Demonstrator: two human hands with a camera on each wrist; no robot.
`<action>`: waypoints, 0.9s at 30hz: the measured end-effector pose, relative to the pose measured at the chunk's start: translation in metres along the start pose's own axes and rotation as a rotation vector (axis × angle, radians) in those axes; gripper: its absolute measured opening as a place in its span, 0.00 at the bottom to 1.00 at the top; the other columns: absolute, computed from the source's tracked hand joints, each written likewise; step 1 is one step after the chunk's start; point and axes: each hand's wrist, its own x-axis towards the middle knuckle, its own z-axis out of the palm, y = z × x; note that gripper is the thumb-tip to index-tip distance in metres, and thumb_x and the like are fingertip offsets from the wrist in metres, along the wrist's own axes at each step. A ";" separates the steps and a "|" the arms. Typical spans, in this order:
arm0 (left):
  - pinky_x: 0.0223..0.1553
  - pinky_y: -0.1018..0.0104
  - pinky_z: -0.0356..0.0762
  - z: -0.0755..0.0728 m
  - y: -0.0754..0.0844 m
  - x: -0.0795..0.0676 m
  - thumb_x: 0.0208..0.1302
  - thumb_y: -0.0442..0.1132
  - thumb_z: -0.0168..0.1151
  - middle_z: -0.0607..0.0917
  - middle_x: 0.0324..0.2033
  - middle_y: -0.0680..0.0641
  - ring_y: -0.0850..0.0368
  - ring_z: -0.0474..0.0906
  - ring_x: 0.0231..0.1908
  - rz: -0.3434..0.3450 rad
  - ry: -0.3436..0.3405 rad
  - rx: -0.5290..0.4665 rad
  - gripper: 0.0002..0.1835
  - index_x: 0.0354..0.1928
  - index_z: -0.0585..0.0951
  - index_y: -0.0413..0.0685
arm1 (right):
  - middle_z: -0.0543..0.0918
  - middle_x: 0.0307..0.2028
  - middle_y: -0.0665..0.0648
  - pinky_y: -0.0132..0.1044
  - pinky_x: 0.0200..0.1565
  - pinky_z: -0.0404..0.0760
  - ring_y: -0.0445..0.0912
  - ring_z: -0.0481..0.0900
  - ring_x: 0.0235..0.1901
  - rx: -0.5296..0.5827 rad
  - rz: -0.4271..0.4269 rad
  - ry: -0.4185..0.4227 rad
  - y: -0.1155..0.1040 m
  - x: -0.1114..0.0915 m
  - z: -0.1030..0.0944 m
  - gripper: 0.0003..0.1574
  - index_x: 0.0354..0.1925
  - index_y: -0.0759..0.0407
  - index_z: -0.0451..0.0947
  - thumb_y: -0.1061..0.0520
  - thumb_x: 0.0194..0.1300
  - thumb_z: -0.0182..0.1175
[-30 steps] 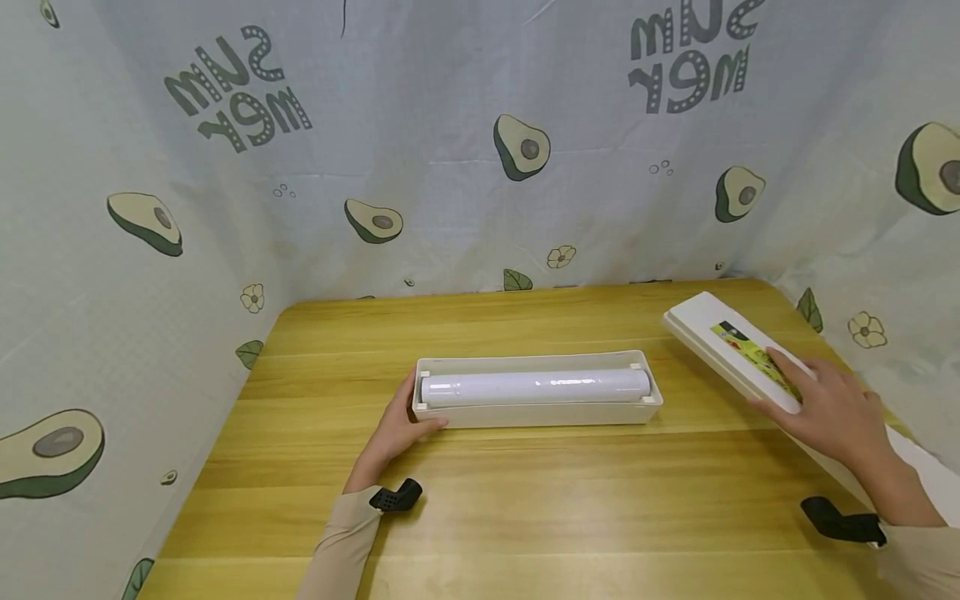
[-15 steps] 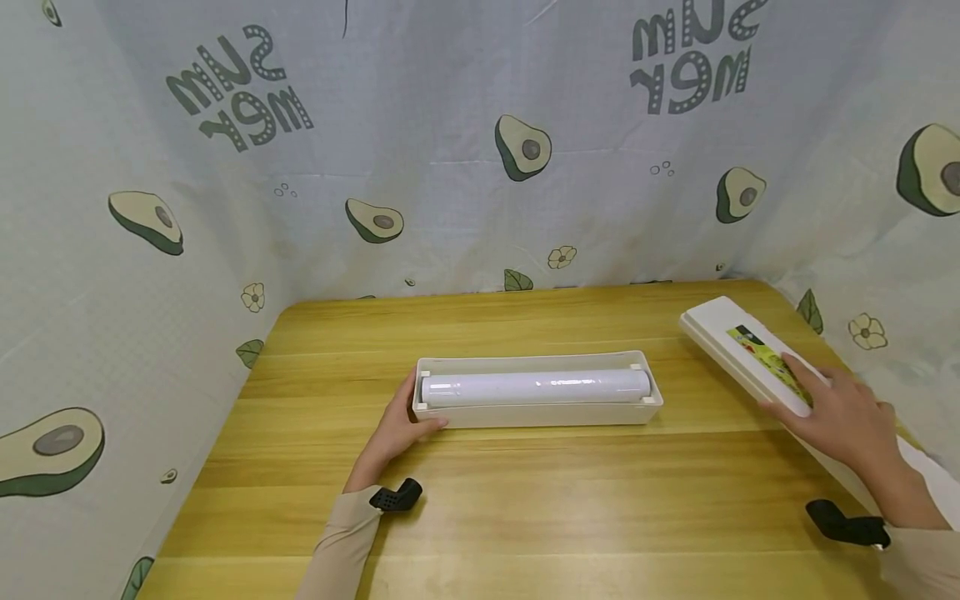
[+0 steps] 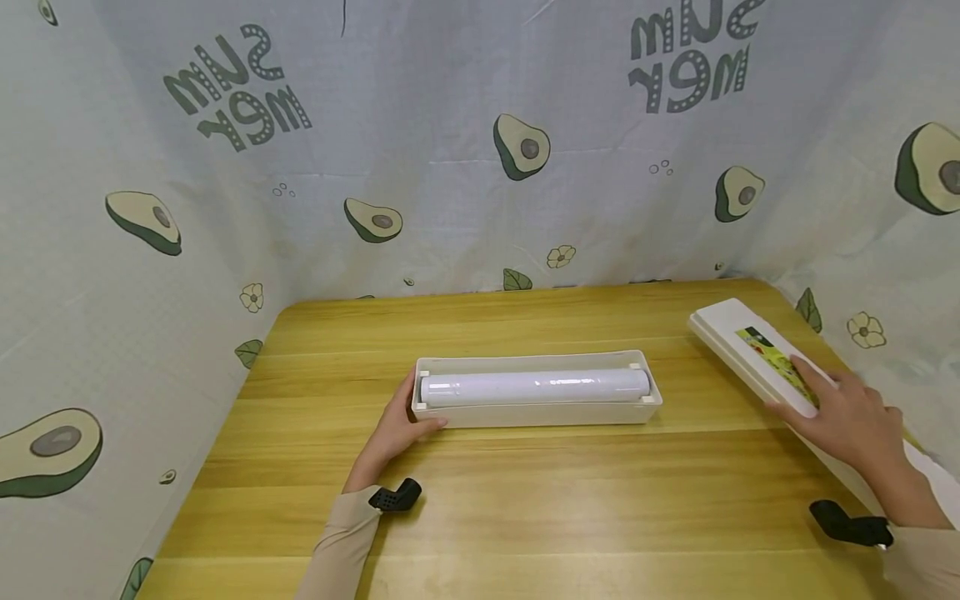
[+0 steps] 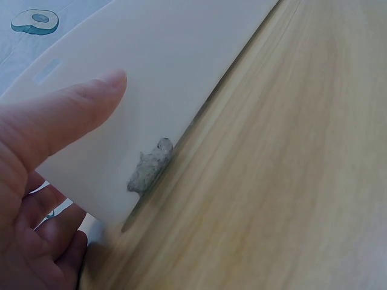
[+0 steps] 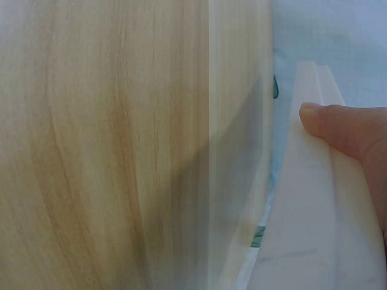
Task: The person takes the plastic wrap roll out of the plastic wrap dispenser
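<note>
A long white plastic dispenser box [image 3: 540, 415] stands uncovered on the table, with a shiny white roll of cling film [image 3: 536, 386] lying inside along its length. My left hand [image 3: 393, 429] grips the box's left end, thumb along the front wall and the other fingers round the end. In the left wrist view that wall bears a grey patch [image 4: 150, 166] near its bottom edge. At the right my right hand [image 3: 855, 421] holds the long white lid [image 3: 731, 337], which slants and carries a yellow-green label [image 3: 776, 364]. In the right wrist view the thumb [image 5: 338, 124] presses the lid's edge.
The wooden table [image 3: 570, 500] reaches to a white curtain [image 3: 450, 125] printed with avocados, which hangs behind and at both sides. The lid is over the table's right edge. A black wrist camera [image 3: 397, 496] sits on the left wrist, another [image 3: 851, 525] on the right.
My right hand has carried the lid a little farther to the right, away from the box. The left hand, box and roll have stayed in place.
</note>
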 end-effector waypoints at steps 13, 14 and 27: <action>0.70 0.47 0.51 0.001 -0.024 0.010 0.51 0.32 0.70 0.59 0.70 0.39 0.43 0.57 0.69 0.005 0.012 0.012 0.54 0.74 0.45 0.50 | 0.59 0.52 0.84 0.71 0.31 0.64 0.82 0.64 0.40 0.009 0.029 -0.009 0.009 -0.003 0.003 0.61 0.73 0.57 0.42 0.26 0.56 0.53; 0.70 0.48 0.52 0.001 -0.028 0.011 0.51 0.33 0.70 0.59 0.70 0.40 0.44 0.56 0.69 0.006 0.012 0.007 0.55 0.74 0.45 0.51 | 0.59 0.52 0.85 0.71 0.31 0.63 0.82 0.64 0.40 0.008 0.036 -0.010 0.010 -0.003 0.003 0.62 0.73 0.57 0.42 0.26 0.56 0.53; 0.69 0.48 0.55 0.003 -0.031 0.011 0.50 0.34 0.71 0.62 0.68 0.41 0.45 0.60 0.67 0.042 0.026 0.009 0.54 0.74 0.47 0.52 | 0.56 0.52 0.87 0.72 0.33 0.62 0.83 0.60 0.42 0.000 0.101 -0.059 0.025 -0.003 0.008 0.63 0.73 0.59 0.36 0.24 0.57 0.49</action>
